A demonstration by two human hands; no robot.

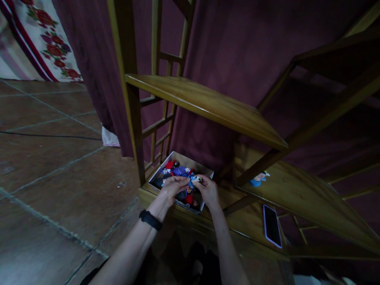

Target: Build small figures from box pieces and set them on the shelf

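A dark maroon curtain point(252, 47) of soft, folded fabric hangs behind everything. In front of it spreads a floor point(59, 174) of large brown tiles with pale grout lines. On the floor stands a rack point(130, 99) of glossy, yellow-brown wood with slim square posts and ladder-like rungs. It carries a flat upper shelf point(208, 105) and a wider bottom shelf point(297, 194). A white cloth point(44, 35) with red flowers and a dark red border shows at the top left.

A shallow rectangular box point(190, 160) with pale card walls sits at the front left corner of the bottom shelf, just beside the post. It is full of small toys point(175, 170) in red, blue and black. A phone point(272, 225) with a dark screen and a lilac rim lies flat near the shelf's front edge, well right of the box. A blue doll point(258, 180) lies further back.

Over the box, the left hand point(173, 186) and right hand point(208, 190) meet. Each grip is closed, fingertips pinching a small blue figure point(194, 179) between them. A black band point(151, 219) circles the left wrist.
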